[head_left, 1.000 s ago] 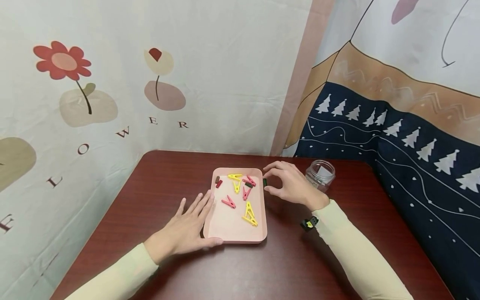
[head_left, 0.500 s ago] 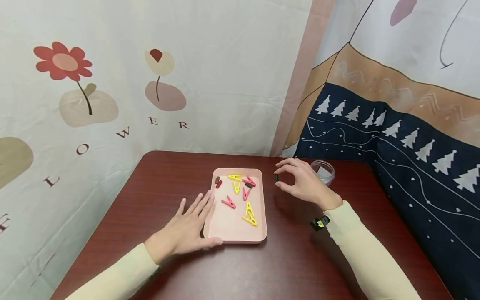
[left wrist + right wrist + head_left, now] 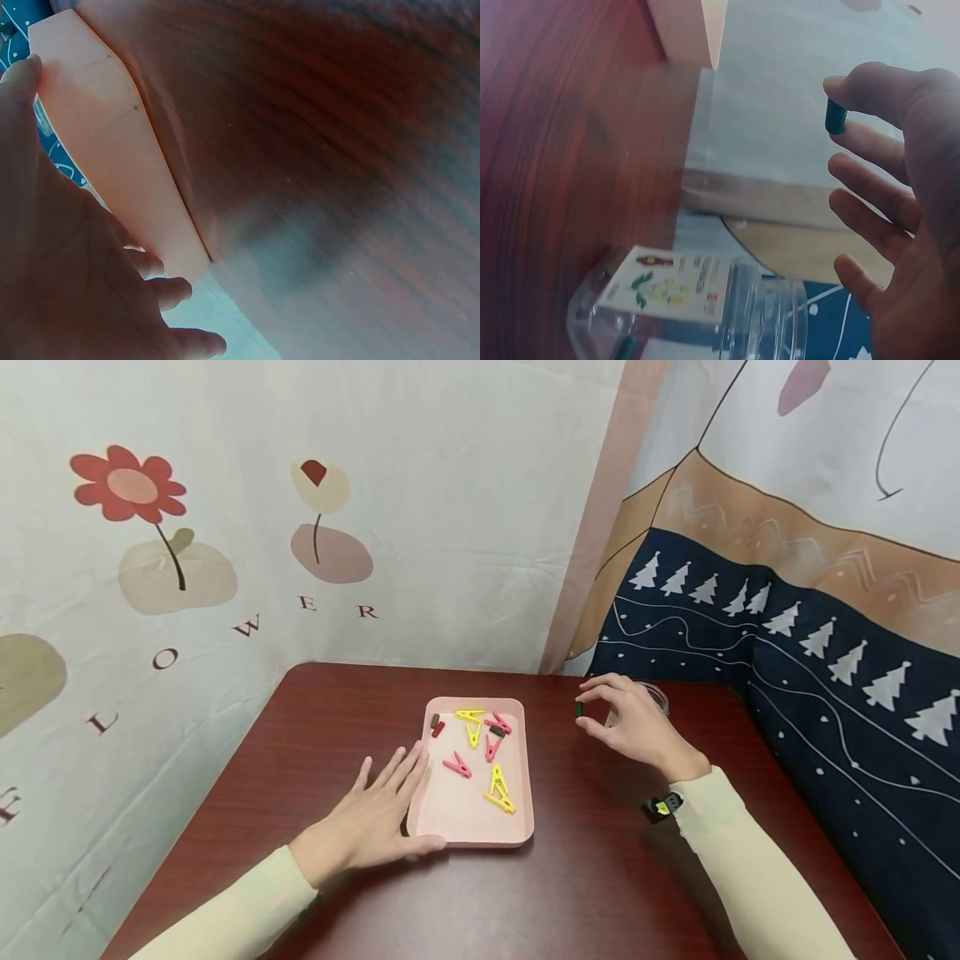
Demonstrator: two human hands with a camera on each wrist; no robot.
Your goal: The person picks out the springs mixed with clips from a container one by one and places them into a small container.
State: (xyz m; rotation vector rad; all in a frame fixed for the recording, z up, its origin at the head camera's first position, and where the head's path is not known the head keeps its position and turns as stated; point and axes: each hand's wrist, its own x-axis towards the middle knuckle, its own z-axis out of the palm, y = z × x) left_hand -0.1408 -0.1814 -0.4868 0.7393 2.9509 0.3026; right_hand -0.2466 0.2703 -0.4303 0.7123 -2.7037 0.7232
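My right hand (image 3: 636, 728) pinches a small green ribbed cylinder (image 3: 835, 118) upright between thumb and index finger, its other fingers spread. It is held above the table, right of a pink tray (image 3: 450, 818). A clear jar (image 3: 769, 322) with a printed label stands under and behind this hand, mostly hidden in the head view; a green piece (image 3: 624, 348) shows inside it. My left hand (image 3: 367, 818) rests with straight, spread fingers against the tray's left wall. In the tray lie yellow clips (image 3: 498, 791), pink clips (image 3: 457, 765), a dark green cylinder (image 3: 497, 731), a brown one (image 3: 434, 720) and a red one (image 3: 438, 728).
The dark red-brown table (image 3: 315, 718) meets a pale curtain (image 3: 465, 527) with printed flowers at the back and left. A navy cloth (image 3: 810, 710) with white trees hangs along the right side.
My right hand has moved right, away from the tray edge and over to the jar, carrying the green cylinder. The left hand and the tray have stayed put.
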